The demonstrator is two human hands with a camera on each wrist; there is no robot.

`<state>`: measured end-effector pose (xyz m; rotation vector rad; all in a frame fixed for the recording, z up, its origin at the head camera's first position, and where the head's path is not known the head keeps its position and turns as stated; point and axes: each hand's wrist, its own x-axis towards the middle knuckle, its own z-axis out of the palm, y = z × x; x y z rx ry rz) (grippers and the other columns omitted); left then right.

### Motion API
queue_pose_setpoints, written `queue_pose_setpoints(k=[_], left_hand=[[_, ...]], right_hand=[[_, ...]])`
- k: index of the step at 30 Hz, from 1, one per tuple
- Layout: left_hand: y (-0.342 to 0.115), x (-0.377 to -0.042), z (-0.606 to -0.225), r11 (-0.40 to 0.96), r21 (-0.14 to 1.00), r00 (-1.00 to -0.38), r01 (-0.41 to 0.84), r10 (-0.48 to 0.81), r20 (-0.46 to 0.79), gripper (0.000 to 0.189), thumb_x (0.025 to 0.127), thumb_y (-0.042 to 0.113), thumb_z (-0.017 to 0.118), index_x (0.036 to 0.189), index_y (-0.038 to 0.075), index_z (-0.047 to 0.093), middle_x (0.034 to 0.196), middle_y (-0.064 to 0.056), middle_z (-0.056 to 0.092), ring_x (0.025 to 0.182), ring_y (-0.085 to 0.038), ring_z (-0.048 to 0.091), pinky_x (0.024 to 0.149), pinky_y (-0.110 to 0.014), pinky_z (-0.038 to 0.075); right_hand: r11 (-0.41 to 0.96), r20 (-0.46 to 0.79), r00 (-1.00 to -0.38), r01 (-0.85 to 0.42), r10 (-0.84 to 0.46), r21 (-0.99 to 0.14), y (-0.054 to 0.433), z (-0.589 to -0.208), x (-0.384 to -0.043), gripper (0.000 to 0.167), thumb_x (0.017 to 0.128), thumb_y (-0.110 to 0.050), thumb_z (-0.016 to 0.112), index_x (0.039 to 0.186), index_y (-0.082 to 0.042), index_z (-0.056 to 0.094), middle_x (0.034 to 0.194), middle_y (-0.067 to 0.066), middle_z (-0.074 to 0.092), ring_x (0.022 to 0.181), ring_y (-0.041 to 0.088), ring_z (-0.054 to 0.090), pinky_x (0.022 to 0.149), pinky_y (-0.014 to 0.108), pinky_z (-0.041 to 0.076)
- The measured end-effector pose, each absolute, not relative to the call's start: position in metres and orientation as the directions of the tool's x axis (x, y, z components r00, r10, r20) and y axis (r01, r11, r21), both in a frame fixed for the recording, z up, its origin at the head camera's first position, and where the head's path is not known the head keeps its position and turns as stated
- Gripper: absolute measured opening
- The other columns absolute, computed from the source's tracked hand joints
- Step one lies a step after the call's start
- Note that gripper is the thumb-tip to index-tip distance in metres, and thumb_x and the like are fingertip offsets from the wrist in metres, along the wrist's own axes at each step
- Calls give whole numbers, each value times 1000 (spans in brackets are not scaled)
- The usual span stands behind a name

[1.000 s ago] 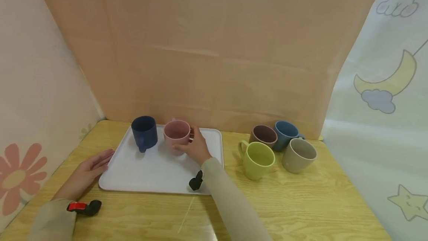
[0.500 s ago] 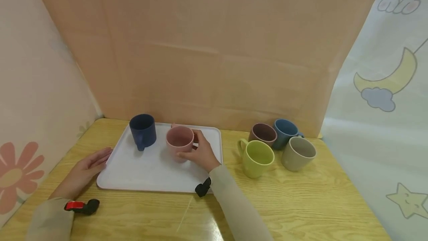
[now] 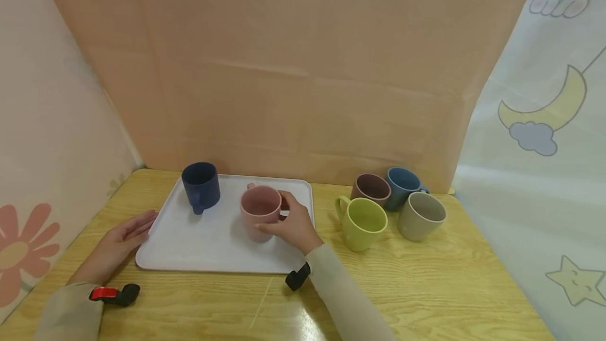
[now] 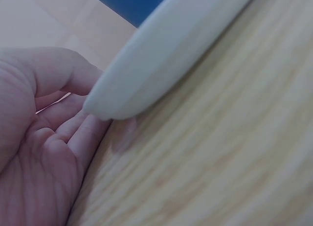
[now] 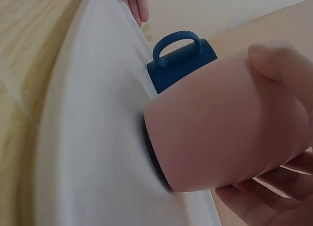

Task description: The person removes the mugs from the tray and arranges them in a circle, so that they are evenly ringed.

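Observation:
My right hand [image 3: 294, 225] grips a pink mug [image 3: 259, 212] by its side, thumb on the near side and fingers on the right. In the right wrist view the mug's base is close over the white tray [image 5: 98, 138], a dark shadow along its lower edge. A navy mug [image 3: 202, 188] stands at the tray's back left, handle toward me. My left hand [image 3: 120, 241] rests on the table by the tray's left edge, fingers extended. In the left wrist view its thumb and fingers lie right at the tray rim [image 4: 142, 74].
Right of the tray a yellow-green mug [image 3: 363, 225], a brownish-mauve mug [image 3: 371, 188], a blue mug [image 3: 402, 187] and a beige mug [image 3: 421, 217] stand close together on the wooden table [image 3: 426, 288]. A brown paper backdrop [image 3: 307, 67] rises behind the table.
My right hand has brought the pink mug toward me and to the right over the tray. My left hand stays by the tray's left edge.

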<state>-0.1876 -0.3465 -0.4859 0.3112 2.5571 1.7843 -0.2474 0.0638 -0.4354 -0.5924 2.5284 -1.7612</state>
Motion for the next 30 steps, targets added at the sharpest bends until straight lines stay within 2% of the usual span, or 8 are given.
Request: queue_pose_setpoints(k=[4, 8, 11, 15, 20, 23, 26, 30], left_hand=[[-345, -188, -484, 348, 926, -982, 148, 162, 96, 64, 108, 20, 52, 155, -13, 22, 157, -29, 34, 116, 24, 43, 89, -4, 43], [-346, -187, -484, 357, 923, -983, 145, 159, 93, 64, 108, 19, 52, 154, -13, 22, 157, -30, 34, 115, 25, 43, 89, -5, 43], [-346, -185, -484, 360, 922, -983, 146, 158, 94, 64, 108, 19, 51, 154, -14, 22, 156, -29, 35, 115, 25, 43, 89, -5, 43], [-348, -185, -484, 356, 923, -984, 144, 152, 95, 64, 108, 19, 52, 154, -14, 22, 157, -19, 39, 115, 25, 43, 89, -4, 43], [-348, -187, -483, 344, 927, -983, 148, 156, 99, 64, 108, 19, 52, 154, -13, 22, 158, -21, 38, 115, 25, 43, 89, -4, 42], [-347, -187, -483, 336, 930, -982, 147, 160, 97, 64, 108, 19, 52, 154, -13, 22, 158, -17, 39, 116, 24, 43, 89, -5, 43], [-346, -188, -483, 332, 932, -981, 149, 168, 97, 64, 108, 18, 52, 154, -13, 22, 158, -22, 37, 116, 24, 43, 89, -5, 43], [-344, -188, -483, 336, 931, -982, 142, 164, 91, 64, 108, 19, 52, 155, -12, 22, 156, -36, 29, 115, 25, 42, 89, -4, 43]], right_hand=[[289, 246, -919, -336, -307, -896, 71, -436, -241, 80, 69, -20, 96, 139, -17, 56, 126, -3, 65, 113, 18, 61, 92, 35, 55], [288, 321, -894, -411, -312, -865, 77, -434, -234, 81, 68, -21, 96, 139, -18, 57, 128, -4, 65, 116, 15, 61, 91, 32, 56], [290, 395, -869, -476, -298, -830, 83, -429, -230, 82, 68, -22, 97, 139, -18, 58, 127, -1, 66, 115, 19, 62, 87, 32, 57], [276, 483, -830, -551, -279, -788, 93, -416, -223, 81, 67, -17, 97, 138, -13, 58, 125, 5, 67, 113, 25, 64, 83, 33, 59], [266, 534, -813, -581, -231, -769, 110, -399, -212, 79, 68, -10, 95, 138, -8, 58, 128, 8, 66, 114, 27, 63, 82, 33, 60], [279, 574, -795, -607, -196, -744, 124, -392, -205, 80, 66, -6, 95, 137, -5, 59, 127, 11, 66, 113, 29, 64, 81, 34, 60], [296, 617, -766, -641, -182, -708, 139, -386, -197, 81, 63, -2, 95, 136, -3, 59, 125, 13, 67, 111, 29, 64, 78, 34, 61], [301, 647, -745, -662, -164, -686, 160, -380, -188, 86, 60, 5, 94, 137, 0, 58, 124, 15, 67, 109, 21, 65, 77, 30, 60]])
